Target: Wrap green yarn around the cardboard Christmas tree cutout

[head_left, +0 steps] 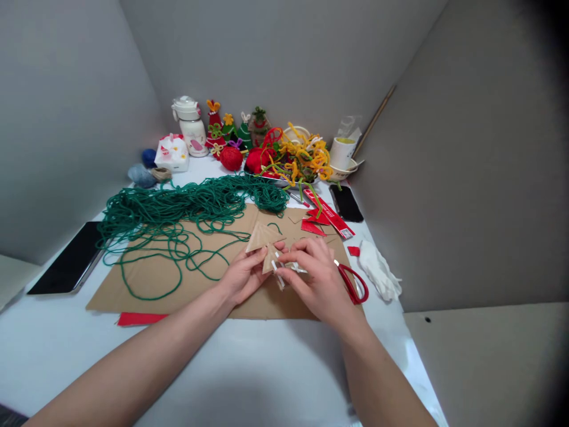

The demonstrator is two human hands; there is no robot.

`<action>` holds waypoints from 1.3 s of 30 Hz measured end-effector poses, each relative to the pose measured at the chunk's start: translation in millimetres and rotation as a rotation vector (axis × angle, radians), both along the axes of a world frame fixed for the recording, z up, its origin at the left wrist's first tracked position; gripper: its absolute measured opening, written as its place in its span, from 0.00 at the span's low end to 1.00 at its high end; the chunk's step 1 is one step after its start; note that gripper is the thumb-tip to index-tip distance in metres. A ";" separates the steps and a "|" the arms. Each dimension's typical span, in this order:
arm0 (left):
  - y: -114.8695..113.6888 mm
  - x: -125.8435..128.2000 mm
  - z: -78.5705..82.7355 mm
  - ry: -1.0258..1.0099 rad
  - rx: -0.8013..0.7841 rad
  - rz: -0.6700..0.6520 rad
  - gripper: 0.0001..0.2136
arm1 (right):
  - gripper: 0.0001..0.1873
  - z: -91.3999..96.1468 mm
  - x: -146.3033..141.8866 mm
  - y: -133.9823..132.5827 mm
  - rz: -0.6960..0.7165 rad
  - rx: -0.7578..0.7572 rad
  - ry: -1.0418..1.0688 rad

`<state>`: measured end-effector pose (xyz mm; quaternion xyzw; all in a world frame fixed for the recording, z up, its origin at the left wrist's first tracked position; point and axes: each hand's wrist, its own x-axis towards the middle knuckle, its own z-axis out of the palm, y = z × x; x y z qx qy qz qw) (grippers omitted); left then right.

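Note:
My left hand [245, 277] grips a tan cardboard cutout [261, 238] made of stacked triangular shapes, its pointed part tilted up and away. Against the cutout's near side, the fingers of my right hand [316, 276] pinch a narrow white strip [280, 277]; it looks like tape, though the fingers partly cover it. Both hands are above a large brown cardboard sheet [146, 290]. Red-handled scissors [353, 284] lie just right of my right hand, their blades mostly hidden behind it. Loose green yarn [178, 201] spreads over the sheet's far left part.
Along the back stand a white bottle [194, 133], a tissue pack [172, 153], small yarn-wrapped figures [244, 131], a yellow yarn heap [306, 157] and a white cup [342, 153]. A tablet [66, 258] lies left; a phone [345, 203] and white cloth [377, 270] lie right.

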<state>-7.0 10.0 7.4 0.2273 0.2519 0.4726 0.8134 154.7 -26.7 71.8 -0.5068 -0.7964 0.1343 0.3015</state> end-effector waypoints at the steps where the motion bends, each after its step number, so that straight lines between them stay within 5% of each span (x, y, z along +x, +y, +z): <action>1: -0.2 0.4 -0.1 0.004 0.005 0.006 0.10 | 0.06 0.1 -1.6 -0.7 0.014 -0.014 -0.008; 28: -3.6 2.8 -0.3 0.036 0.033 0.043 0.12 | 0.03 -1.0 -2.3 0.2 0.037 -0.095 0.039; 39: -6.8 4.5 6.5 0.058 0.069 0.029 0.16 | 0.05 1.5 -2.8 1.0 0.006 -0.051 -0.090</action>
